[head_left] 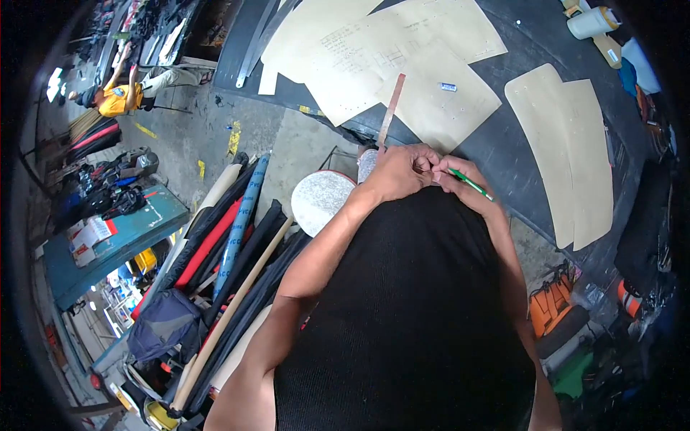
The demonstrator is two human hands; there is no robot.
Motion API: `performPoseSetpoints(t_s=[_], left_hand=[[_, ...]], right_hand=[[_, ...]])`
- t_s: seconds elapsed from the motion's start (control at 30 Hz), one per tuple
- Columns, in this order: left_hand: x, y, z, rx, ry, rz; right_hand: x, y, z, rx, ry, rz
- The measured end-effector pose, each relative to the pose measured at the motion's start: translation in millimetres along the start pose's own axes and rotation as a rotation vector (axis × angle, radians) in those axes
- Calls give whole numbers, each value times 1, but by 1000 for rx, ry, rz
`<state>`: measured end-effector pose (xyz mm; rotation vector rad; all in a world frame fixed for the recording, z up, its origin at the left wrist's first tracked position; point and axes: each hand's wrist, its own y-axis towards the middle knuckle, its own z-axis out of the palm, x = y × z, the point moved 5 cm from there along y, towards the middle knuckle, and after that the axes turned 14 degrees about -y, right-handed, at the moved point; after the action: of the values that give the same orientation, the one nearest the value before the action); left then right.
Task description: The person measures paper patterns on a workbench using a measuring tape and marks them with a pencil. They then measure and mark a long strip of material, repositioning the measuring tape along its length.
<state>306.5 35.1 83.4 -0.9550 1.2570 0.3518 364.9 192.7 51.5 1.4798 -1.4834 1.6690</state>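
My left hand [404, 172] is closed at the table's near edge, in front of my chest. A narrow reddish metal strip [392, 108], like a ruler, sticks out from it over the paper. My right hand [463, 183] holds a green pen [471, 184] that slants down to the right. The fingertips of both hands meet; whatever may be between them is too small to make out. Beyond them, large tan paper pieces [438, 93] with handwriting lie overlapping on the dark table [503, 93]. A small blue and white object [448, 87] rests on one sheet.
A tan pattern piece [568, 158] and a thread cone [593, 23] are on the table at the right. Fabric rolls [237, 230] and a round stool [321, 201] stand at the left. A person in a yellow shirt [118, 99] is farther off.
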Motion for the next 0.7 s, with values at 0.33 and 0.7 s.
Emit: performPoseSetpoints(t_s=[0.33, 0.7], left_hand=[[-2, -1, 3, 25, 28, -17], [-12, -15, -31, 47, 357, 41]], right_hand=[[-2, -5, 0, -50, -30, -17], [-49, -63, -71, -424, -336, 56]])
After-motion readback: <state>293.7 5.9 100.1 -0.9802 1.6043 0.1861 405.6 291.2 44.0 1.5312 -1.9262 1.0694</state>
